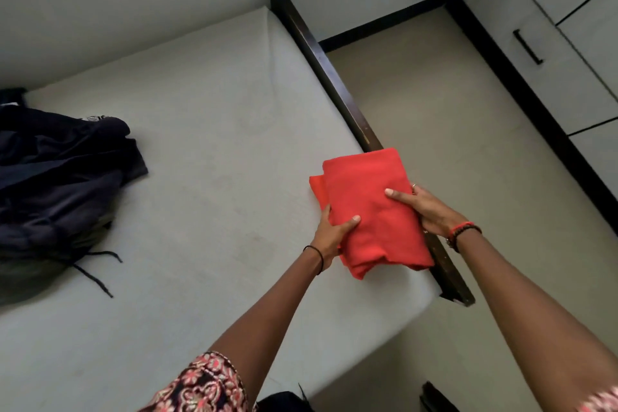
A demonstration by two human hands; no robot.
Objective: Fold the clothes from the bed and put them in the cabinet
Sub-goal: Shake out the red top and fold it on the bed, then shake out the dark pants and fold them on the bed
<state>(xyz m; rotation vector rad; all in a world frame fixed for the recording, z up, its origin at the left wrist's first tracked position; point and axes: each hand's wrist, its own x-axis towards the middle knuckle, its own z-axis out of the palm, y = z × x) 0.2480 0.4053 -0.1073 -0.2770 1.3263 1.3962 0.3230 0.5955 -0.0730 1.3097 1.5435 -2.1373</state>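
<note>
The left grip (331, 237) is clasping the near left edge of the folded red garment (364, 197), its thumb lying on top of the cloth and its fingers curling round the edge. The right grip (431, 211) is clasping the opposite edge in the same manner, its thumb stretching across the upper face and the remaining fingers tucking beneath. The garment, folded into a thick rectangle with layered edges showing at its left and near ends, is sitting between the two grips over the right margin of the bed (200, 144). Its far corner is overlapping the dark wooden bed frame (334, 77); whether its underside is touching the mattress cannot be told. A thin black band (319, 257) is encircling the left wrist, red and black beaded bracelets (465, 230) are encircling the right wrist, and a ring (414, 186) is showing on a right finger. A heap of dark clothes (60, 177) is lying unfolded at the left side of the bed, well apart from the red garment, with a black drawstring (97, 274) trailing from it across the pale mattress. The cabinet (501, 10), pale-fronted with a dark bar handle (528, 47), is standing along the right wall beyond a strip of beige floor (434, 110), its fronts appearing closed. A patterned sleeve (207, 385) is showing at the lower edge.
</note>
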